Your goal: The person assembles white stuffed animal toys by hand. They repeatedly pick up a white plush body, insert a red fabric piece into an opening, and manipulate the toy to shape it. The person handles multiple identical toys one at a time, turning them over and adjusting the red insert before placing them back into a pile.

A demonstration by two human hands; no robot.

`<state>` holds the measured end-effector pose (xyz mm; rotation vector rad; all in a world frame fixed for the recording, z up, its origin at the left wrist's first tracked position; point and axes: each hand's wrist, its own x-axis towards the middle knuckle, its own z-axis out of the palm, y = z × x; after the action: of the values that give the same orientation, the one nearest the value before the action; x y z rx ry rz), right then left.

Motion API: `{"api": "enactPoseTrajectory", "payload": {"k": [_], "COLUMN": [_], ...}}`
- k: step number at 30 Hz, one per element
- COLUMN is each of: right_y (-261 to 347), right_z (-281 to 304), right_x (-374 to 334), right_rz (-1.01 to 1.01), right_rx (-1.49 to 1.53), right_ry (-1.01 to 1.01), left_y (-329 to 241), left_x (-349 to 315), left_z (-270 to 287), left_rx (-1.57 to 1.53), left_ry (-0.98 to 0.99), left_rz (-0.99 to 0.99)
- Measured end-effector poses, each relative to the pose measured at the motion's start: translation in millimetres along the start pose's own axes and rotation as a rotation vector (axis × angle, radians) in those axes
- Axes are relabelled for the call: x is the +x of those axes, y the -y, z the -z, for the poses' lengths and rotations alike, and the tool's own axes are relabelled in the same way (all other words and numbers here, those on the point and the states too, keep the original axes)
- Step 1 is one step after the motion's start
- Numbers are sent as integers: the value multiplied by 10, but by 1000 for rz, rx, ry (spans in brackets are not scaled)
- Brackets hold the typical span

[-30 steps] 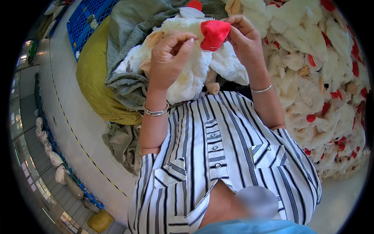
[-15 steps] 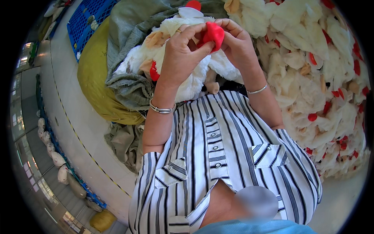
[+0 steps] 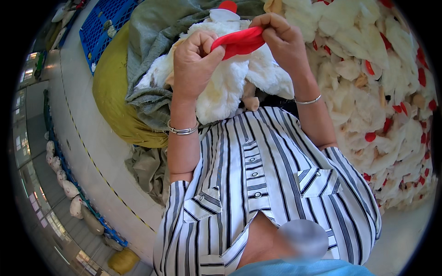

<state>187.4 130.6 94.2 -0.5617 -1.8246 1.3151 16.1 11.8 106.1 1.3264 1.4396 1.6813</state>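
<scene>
A piece of red fabric (image 3: pixel 240 42) is stretched between my two hands above my lap. My left hand (image 3: pixel 194 60) is closed on its left end, thumb and fingers pinched together. At the other end my right hand (image 3: pixel 282 42) grips the fabric's corner between thumb and fingers. Beneath and behind them lies a heap of white plush skins (image 3: pixel 225 87) with beige parts, partly covered by my hands. Just beyond sits a white piece with a red tip (image 3: pixel 227 7).
A large pile of cream plush skins (image 3: pixel 359 92) with red parts spreads along my right. On the left are a grey-green cloth (image 3: pixel 149 50), a yellow-green sack (image 3: pixel 110 92) and a blue plastic pallet (image 3: pixel 103 23). Bundles (image 3: pixel 70 189) line the floor farther left.
My hands have moved apart, the left one leftward and down. The red fabric, bunched up before, is now pulled out long between them.
</scene>
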Motion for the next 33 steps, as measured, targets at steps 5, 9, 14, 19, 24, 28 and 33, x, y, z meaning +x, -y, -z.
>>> {"api": "enactPoseTrajectory", "payload": {"k": [5, 9, 14, 19, 24, 28, 33], "right_y": [199, 285, 128, 152, 184, 100, 220], "right_z": [-51, -45, 6, -5, -1, -33, -161], "right_x": [35, 36, 124, 212, 235, 202, 206], "right_rz": [115, 163, 96, 12, -83, -7, 151], "right_rx": [181, -154, 31, 288, 323, 335, 172], "right_ry": [-7, 100, 24, 7, -115, -25, -372], "left_y": [-12, -71, -25, 117, 82, 8, 61], "left_x": [-6, 9, -33, -32, 27, 3, 39], "left_z": [-13, -124, -40, 138, 56, -94, -59], "left_rx": [111, -63, -62, -164, -318, -253, -236], "left_ry": [-5, -73, 129, 259, 145, 174, 16], "left_rz": [95, 81, 78, 124, 41, 162, 123]}}
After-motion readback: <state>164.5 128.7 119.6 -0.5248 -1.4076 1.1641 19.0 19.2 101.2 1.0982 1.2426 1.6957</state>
